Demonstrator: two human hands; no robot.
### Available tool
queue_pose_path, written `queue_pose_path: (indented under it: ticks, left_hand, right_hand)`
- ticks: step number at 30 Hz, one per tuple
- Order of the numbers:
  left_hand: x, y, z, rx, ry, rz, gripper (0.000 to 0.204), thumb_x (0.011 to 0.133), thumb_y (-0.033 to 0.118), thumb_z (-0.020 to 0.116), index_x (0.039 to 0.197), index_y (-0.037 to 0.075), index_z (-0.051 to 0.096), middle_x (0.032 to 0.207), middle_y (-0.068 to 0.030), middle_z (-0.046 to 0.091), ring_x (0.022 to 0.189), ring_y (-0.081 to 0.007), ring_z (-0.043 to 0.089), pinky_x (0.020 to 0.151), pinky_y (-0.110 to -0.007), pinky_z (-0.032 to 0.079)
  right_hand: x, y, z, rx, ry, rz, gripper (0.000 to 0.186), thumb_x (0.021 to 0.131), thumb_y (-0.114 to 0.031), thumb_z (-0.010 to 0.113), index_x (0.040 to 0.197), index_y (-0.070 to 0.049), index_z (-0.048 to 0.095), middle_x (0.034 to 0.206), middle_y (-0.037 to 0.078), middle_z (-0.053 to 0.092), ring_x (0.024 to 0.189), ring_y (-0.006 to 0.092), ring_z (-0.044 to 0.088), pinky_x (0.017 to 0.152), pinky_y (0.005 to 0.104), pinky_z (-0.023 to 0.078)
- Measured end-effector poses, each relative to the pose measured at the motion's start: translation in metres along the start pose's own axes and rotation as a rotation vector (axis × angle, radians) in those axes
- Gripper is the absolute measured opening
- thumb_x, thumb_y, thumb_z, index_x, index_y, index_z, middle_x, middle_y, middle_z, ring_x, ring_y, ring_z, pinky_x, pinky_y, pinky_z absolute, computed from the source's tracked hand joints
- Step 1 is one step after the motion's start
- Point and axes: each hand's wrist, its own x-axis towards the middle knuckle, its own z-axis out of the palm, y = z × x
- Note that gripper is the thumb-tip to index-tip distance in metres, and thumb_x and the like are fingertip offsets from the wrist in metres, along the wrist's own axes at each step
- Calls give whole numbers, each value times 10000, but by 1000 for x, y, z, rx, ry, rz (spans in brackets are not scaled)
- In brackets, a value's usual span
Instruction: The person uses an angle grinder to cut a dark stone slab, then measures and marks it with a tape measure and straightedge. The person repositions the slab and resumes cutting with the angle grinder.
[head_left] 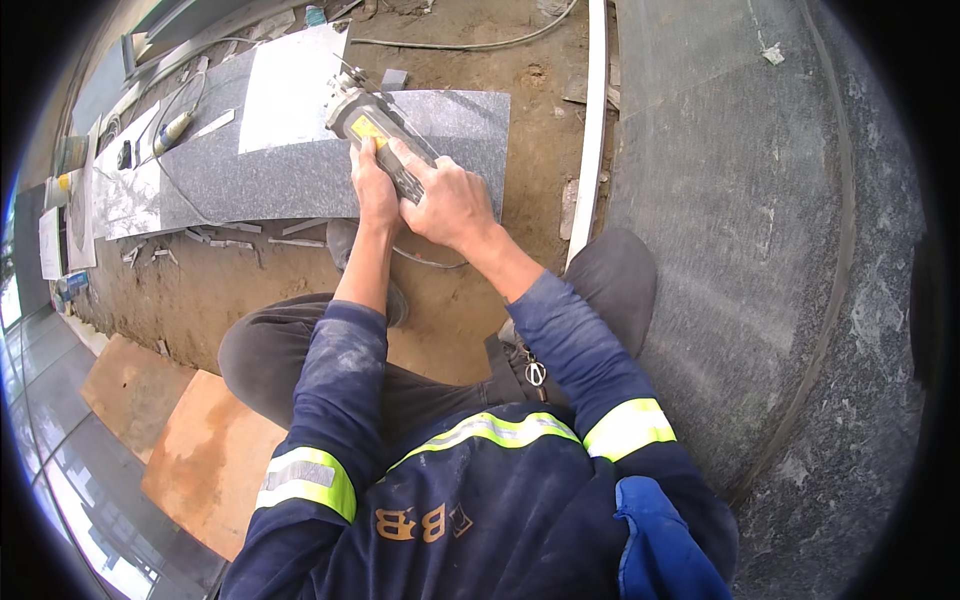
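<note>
Both my hands are wrapped round a dusty grey angle grinder (388,125) with a yellow label on its body. My left hand (374,188) holds it from the left side, its thumb pressed near the label. From the right, my right hand (452,207) grips the body, with the index finger stretched along it. The metal head of the grinder points away from me, over a grey speckled stone slab (290,180). A white sheet or board (290,85) lies across the slab's far part. Whether the disc touches the slab I cannot tell.
A white rail (592,130) runs along the right, beside a large grey stone surface (730,230). Another power tool (173,130) with a cord lies at the slab's left. Stone offcuts (230,243) litter the dirt floor. Brown boards (210,460) lie at lower left.
</note>
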Motion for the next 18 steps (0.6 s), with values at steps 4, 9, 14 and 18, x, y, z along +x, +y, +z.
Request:
queue_pose_path:
  ticks: [4, 9, 14, 18]
  left_hand:
    - [-2, 0, 3, -30, 23, -21, 388, 1122, 327, 387, 1360, 50, 518, 1162, -118, 622, 1013, -215, 658, 894, -385, 562]
    - [-5, 2, 5, -35, 4, -22, 387, 1122, 314, 392, 1384, 52, 505, 1178, -116, 623, 1024, -200, 650, 901, -371, 556]
    - [2, -4, -1, -40, 23, -27, 397, 1119, 288, 413, 1430, 52, 486, 1220, -105, 620, 1049, -176, 631, 918, -349, 534]
    - [0, -5, 1, -68, 10, -18, 394, 1116, 279, 422, 1430, 49, 485, 1220, -108, 621, 1053, -181, 631, 920, -351, 535]
  right_hand:
    - [1, 4, 2, -12, 2, -14, 794, 780, -283, 755, 1542, -272, 533, 926, 275, 673, 787, 432, 725, 734, 509, 610]
    - [3, 6, 3, -16, 5, -25, 792, 783, -288, 757, 1542, -269, 533, 927, 278, 672, 781, 437, 723, 735, 511, 608]
    - [6, 4, 4, -15, -20, -16, 796, 782, -292, 761, 1544, -267, 531, 927, 279, 671, 781, 441, 722, 731, 514, 605]
    - [6, 6, 3, -31, -16, -18, 794, 782, -297, 763, 1542, -268, 532, 922, 275, 672, 786, 443, 723, 733, 519, 604]
